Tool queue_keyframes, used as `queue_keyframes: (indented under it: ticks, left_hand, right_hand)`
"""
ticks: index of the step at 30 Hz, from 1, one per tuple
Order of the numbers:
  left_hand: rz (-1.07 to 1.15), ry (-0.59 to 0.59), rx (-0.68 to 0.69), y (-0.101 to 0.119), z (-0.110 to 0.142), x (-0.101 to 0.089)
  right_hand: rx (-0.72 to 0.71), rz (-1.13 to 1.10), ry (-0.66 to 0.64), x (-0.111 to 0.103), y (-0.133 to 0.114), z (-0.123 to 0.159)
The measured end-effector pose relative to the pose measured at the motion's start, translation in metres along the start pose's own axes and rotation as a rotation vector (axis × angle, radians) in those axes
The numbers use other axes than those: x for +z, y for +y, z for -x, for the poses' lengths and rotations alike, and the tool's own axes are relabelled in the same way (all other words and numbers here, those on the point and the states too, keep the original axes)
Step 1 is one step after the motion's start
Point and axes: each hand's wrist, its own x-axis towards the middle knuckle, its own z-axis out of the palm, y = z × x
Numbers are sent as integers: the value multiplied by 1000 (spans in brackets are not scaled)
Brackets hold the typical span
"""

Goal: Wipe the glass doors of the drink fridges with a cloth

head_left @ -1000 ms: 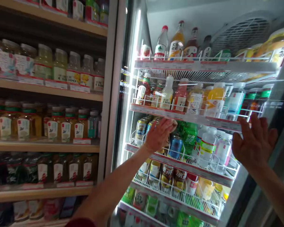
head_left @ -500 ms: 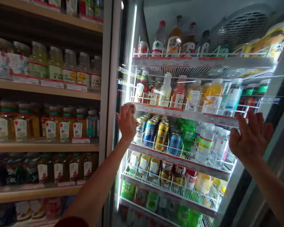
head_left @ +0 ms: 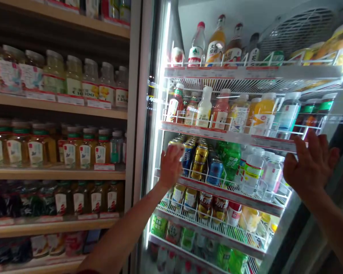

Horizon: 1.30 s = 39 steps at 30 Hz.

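Observation:
My left hand [head_left: 170, 165] is raised in front of the left end of the canned-drink shelf, its fingers curled. A pale rounded thing [head_left: 176, 143] shows past the fingertips; most of it is hidden behind the hand. Just right of that hand stand blue cans [head_left: 188, 156], a gold can [head_left: 199, 161] and a light blue can [head_left: 215, 171] in wire lanes. My right hand [head_left: 310, 163] is up by the right side of the lit drinks fridge [head_left: 231, 71], fingers apart, with nothing in it. Clear-capped bottles [head_left: 253, 171] stand to its left.
Upper fridge shelves hold juice bottles [head_left: 264, 114] and a red-capped bottle [head_left: 196, 43]. Lower wire racks carry more cans [head_left: 205, 203]. The fridge's frame [head_left: 144, 95] separates it from wooden shelves [head_left: 57, 175] of bottles at left. A round wire grille [head_left: 300, 28] is at the top right.
My left hand has moved right and down, now covering part of the cans at the shelf's left end; the pale thing moved with it. My right hand stays raised and spread. The view shifted slightly.

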Motion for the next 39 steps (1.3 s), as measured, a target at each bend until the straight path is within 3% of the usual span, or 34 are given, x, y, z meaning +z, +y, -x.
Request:
queue_keyframes:
  ticks: [2, 3, 4, 7, 8, 9, 12, 14, 15, 19, 21, 24, 25, 29, 30, 32, 35, 36, 37, 39]
  left_hand:
    - [46, -55, 188, 6, 4, 1]
    - [44, -50, 200, 4, 3, 0]
    - [20, -20, 135, -2, 2, 0]
    - [-83, 105, -272, -19, -3, -3]
    - [-92, 118, -347, -19, -3, -3]
    - [-79, 101, -339, -15, -1, -2]
    - [37, -56, 59, 9, 10, 2]
    - [73, -107, 217, 16, 16, 4]
    - [66, -92, 194, 14, 16, 4]
    - [-13, 62, -178, 0, 8, 5]
    - [6, 44, -108, 4, 5, 6]
    - [42, -51, 157, 10, 2, 7]
    - [30, -59, 159, 8, 0, 7]
    - [-21, 77, -232, -12, -18, 5]
    - [-13, 108, -277, -11, -21, 6]
    - [17, 84, -151, 3, -22, 10]
    - [50, -58, 320, 29, -16, 14]
    - [48, -76, 400, 31, -14, 14]
    - [40, -74, 414, 30, -14, 13]
    - [-9, 5, 224, 18, -16, 11]
  right_hand:
    - [-16, -6, 4, 0, 2, 0]
    - [-20, -9, 5, 1, 3, 0]
    - [-20, -12, 4, 1, 3, 0]
    - [-20, -10, 13, 2, 4, 0]
    - [-21, -9, 14, 2, 4, 0]
    - [-24, -9, 17, 2, 3, 1]
    - [-28, -16, 23, 2, 2, 1]
    - [-20, -16, 15, 1, 1, 1]
    - [-19, -15, 14, 1, 1, 1]
    - [-25, -7, 12, 2, 3, 1]
    - [-26, 3, 17, 3, 4, 1]
    - [-22, 17, 16, 3, 5, 0]
    - [-24, 18, 16, 2, 5, 0]
    - [-23, 16, 16, 1, 3, 0]
    - [-19, 18, 13, 1, 3, 0]
    - [-15, 20, 6, 1, 3, 0]
    - [-13, 21, -2, 3, 4, 0]
    - [-16, 24, -2, 3, 5, 1]
    - [-22, 30, 6, 4, 6, 1]
    - [-49, 43, 23, 5, 8, 1]
